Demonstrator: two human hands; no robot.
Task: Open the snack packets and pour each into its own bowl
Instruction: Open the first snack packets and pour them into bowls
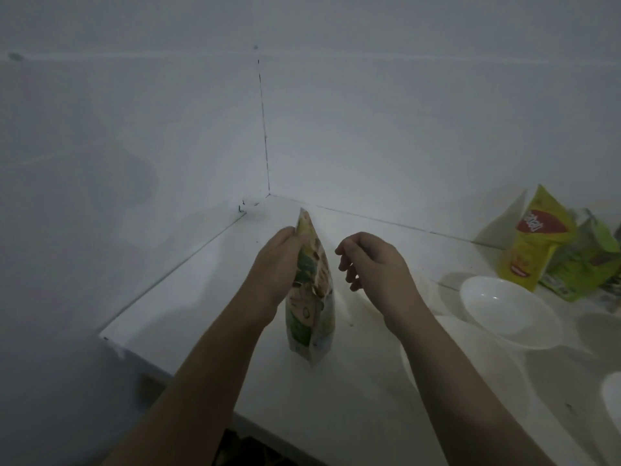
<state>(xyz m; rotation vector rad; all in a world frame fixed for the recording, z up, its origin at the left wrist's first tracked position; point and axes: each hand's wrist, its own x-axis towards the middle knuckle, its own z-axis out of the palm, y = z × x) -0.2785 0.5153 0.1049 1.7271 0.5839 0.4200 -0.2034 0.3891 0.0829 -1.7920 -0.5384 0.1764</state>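
Green snack packet (311,290): printed plastic film, slight sheen, creased. Yellow packet (534,243) and green packet (584,260) beside it: same glossy crinkled film. Bowl (507,311): smooth glossy white plastic. Worktop (208,274): matt white, smooth. Wall (403,129): matt white paint.

Snack packets: three (311,287) (534,240) (584,260). White bowls: three visible (507,309) (612,398) (408,359). Hands: two (275,264) (376,260).

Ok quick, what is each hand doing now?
Left hand: pinching the top of the green snack packet.
Right hand: fingers loosely curled, holding nothing.
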